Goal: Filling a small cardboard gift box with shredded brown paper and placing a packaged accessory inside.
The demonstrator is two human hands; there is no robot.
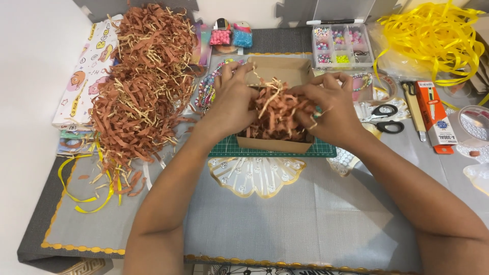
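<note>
While both hands worked over the open cardboard box (277, 102), the left hand (232, 99) lay on the box's left side, fingers curled into the brown paper shreds (277, 109) heaped inside it. The right hand (328, 107) came in from the other side and pinched a clump of the same shreds between thumb and fingers, so both hands were closed on the filling rather than loose. The box sat on a green cutting mat (326, 149) near the middle of the grey table (285, 219), its back flap standing up behind the shreds. Some paler strips were mixed into the brown ones in the box.

Left of the box lay a large pile of shreds (140, 86), spreading from the table's far edge toward the person, with loose yellow ribbon (84, 196) trailing from its near end. Patterned paper sheets (81, 81) lay beside the pile at the table's left edge. Behind the left hand, a bead strand (206, 91) showed partly. A clear bead organiser (341, 46) stood beyond the box to the right, with a pen (333, 21) just behind it. Black-handled scissors (384, 117) lay right of the right hand, and farther right an orange carton (435, 117). A tangle of yellow ribbon (433, 40) filled the far right corner. Just in front of the mat lay a gold-edged, shell-shaped piece (257, 175).
</note>
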